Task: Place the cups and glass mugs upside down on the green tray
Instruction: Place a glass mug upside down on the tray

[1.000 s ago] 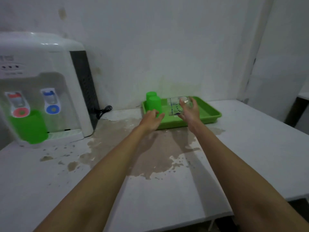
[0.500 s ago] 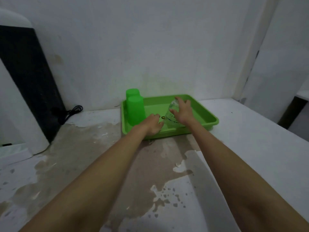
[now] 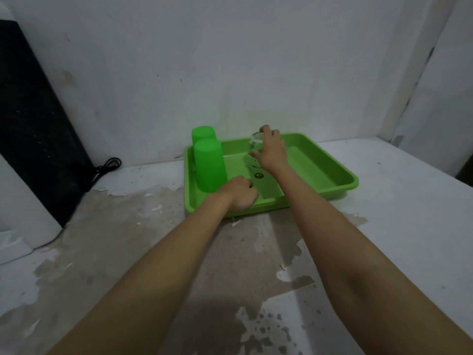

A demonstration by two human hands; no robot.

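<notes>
A green tray lies on the white table against the back wall. Two green plastic cups stand upside down at its left end, one in front and one behind it. My right hand grips a clear glass mug from above, bottom up, over the middle of the tray; my hand hides most of the mug. My left hand rests as a loose fist on the tray's front rim, just right of the front cup, with nothing visible in it.
The water dispenser's black side and white body fill the left edge, with a black cable coiled at its foot. A large wet or worn patch spreads over the table before the tray. A wall corner rises at right.
The view has shifted right and closer, so the dispenser's front left the frame. My right hand turned the glass mug from lying sideways to bottom up over the tray. My left hand closed onto the front rim.
</notes>
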